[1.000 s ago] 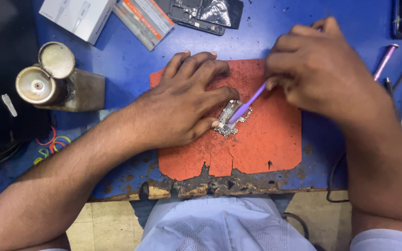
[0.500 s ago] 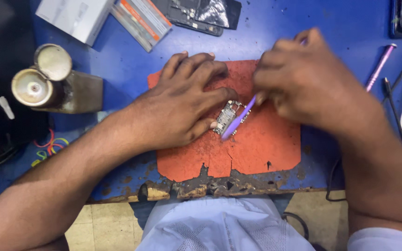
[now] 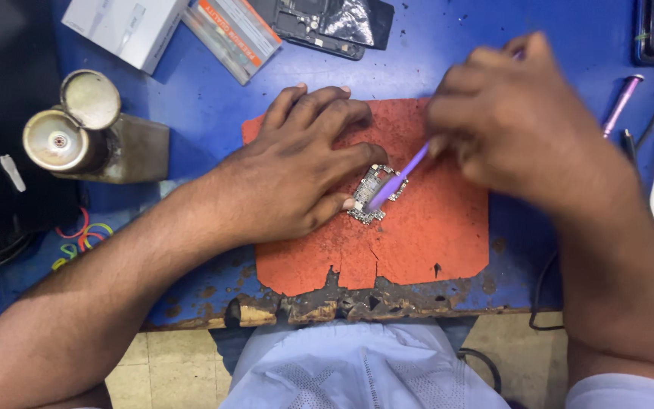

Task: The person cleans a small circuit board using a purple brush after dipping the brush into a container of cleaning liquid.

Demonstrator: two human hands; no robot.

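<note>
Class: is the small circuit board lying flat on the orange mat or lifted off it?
Flat: the circuit board rests on the orange mat.
</note>
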